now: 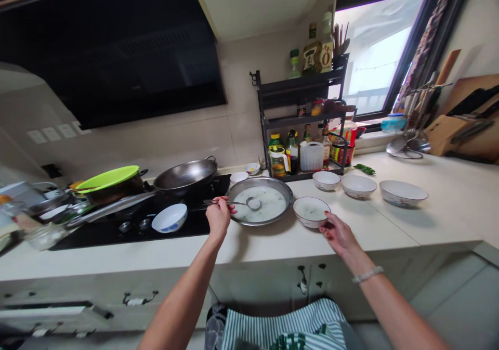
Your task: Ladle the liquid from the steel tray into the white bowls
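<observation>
My left hand (pixel 219 216) grips the handle of a metal ladle (pixel 252 203), its bowl resting at the surface of a white, soupy food. That food, flecked with darker bits, fills a wide steel basin (pixel 287 202) on the counter. To the basin's right, my right hand (pixel 338 234) pinches the rim and side of a small white bowl (pixel 312 223) with a dark edge. Inside this bowl is some of the same white soup. Three similar bowls stand farther right: one small (pixel 326 181), one medium (pixel 358 188) and one oval (pixel 404 194).
Left on the stove stand a wok (pixel 186 176), a pot under a green colander (pixel 111 179) and a tilted white bowl (pixel 170 219). Behind the basin rises a black rack (pixel 300 118) of bottles. Ladles (pixel 407 144) and a knife block (pixel 448 131) sit far right.
</observation>
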`<state>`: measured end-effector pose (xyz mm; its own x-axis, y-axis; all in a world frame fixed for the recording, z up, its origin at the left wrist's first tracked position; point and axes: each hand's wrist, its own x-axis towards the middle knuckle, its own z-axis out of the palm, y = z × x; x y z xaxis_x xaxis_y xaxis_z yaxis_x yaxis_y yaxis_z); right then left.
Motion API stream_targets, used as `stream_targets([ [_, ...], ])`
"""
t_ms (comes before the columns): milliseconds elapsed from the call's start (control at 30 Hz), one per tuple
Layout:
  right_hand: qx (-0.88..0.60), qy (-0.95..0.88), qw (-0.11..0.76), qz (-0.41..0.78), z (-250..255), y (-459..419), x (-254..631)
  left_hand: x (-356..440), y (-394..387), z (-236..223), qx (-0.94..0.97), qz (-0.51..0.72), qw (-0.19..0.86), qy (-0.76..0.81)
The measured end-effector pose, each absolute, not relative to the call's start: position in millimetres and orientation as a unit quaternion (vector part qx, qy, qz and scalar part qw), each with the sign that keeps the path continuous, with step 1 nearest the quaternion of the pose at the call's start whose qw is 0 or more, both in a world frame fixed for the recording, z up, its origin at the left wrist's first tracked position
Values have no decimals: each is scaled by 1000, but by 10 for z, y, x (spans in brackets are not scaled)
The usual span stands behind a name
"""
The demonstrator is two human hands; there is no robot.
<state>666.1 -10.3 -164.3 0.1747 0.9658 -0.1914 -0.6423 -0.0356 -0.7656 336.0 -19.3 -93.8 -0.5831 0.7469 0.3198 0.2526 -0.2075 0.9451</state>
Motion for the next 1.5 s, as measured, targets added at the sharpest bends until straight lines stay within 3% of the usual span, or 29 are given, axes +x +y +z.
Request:
stream_targets([
  [367, -381, -205, 669, 604, -1629, -105, 6649, 3377, -96, -879, 338, 704, 285, 555],
  [1500, -382, -210, 664, 608, -1647, -90, 6654, 3668, -104, -602, 341, 692, 329, 544],
])
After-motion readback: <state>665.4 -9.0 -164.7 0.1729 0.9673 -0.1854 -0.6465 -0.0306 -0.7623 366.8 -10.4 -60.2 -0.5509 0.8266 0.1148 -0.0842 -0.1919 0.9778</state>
